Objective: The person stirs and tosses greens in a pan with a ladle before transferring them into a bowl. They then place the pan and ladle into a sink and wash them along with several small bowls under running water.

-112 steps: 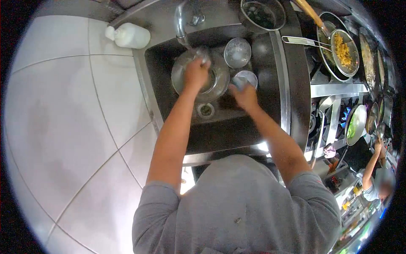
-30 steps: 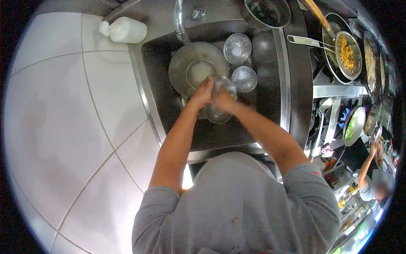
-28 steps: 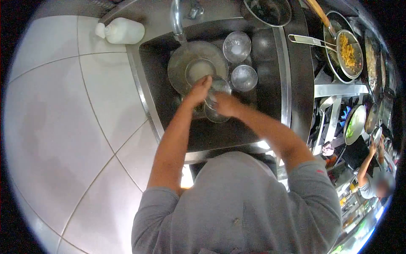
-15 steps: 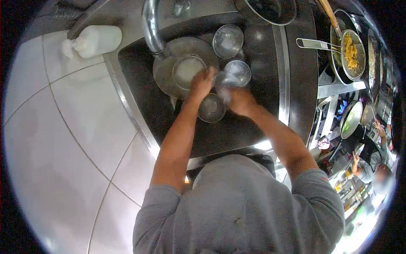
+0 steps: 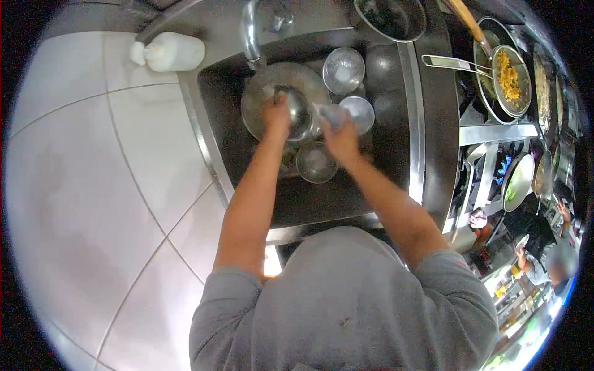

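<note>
My left hand is closed on the rim of a shiny metal bowl, which is tilted over a wide round pan in the sink. My right hand is closed around something pale and see-through, too smeared by motion to name. It is just right of the tilted bowl. Other small metal bowls lie around my hands: one bowl at the back, another bowl beside my right fingers, and a third bowl in front.
A faucet hangs over the pan. A white pump bottle lies on the tiled counter. At right are a strainer with yellow food, a frying pan by a blue flame, and a person farther off.
My hands have moved apart slightly. My left hand now grips the metal bowl, which is tilted over the wide pan. My right hand keeps its blurred thing. The whole view has shifted a little.
</note>
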A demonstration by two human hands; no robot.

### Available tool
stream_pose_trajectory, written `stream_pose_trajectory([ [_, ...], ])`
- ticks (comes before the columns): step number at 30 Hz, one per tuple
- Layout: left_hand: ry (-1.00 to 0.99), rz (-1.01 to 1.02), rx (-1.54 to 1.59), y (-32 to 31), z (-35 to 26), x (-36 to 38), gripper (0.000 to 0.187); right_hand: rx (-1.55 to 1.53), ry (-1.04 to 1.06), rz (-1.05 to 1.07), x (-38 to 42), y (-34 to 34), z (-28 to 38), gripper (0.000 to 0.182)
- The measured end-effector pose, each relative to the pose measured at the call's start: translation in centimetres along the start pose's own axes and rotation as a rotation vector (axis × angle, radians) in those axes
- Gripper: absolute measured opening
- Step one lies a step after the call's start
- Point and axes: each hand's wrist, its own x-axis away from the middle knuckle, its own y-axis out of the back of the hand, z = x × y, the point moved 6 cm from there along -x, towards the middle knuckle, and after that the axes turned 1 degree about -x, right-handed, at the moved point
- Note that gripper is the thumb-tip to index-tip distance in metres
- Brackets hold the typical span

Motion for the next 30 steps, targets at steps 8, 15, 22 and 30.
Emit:
stream_pose_trajectory([
  [8, -0.399, 0.29, -0.38, 4.0, -7.4, 11.1, 0.059, -0.584, -0.615, 0.351, -6.6, -3.8, -2.4, 0.088],
  [15, 0.6, 0.801, 0.666, 1.6, -2.2, 5.0, 0.063, 0.291, 0.103, 0.225, -6.0, -0.1, 9.7, 0.065],
  [22, 0.014, 0.414, 0.401, -0.2, -5.2, -1.2, 0.063, -0.541, -0.422, 0.231, -13.0, -9.7, -0.9, 0.038],
  [30, -0.443, 0.128, -0.502, 1.4, -1.6, -1.3, 0.051, 0.676, 0.474, 0.459, -7.2, -9.3, 5.9, 0.04],
])
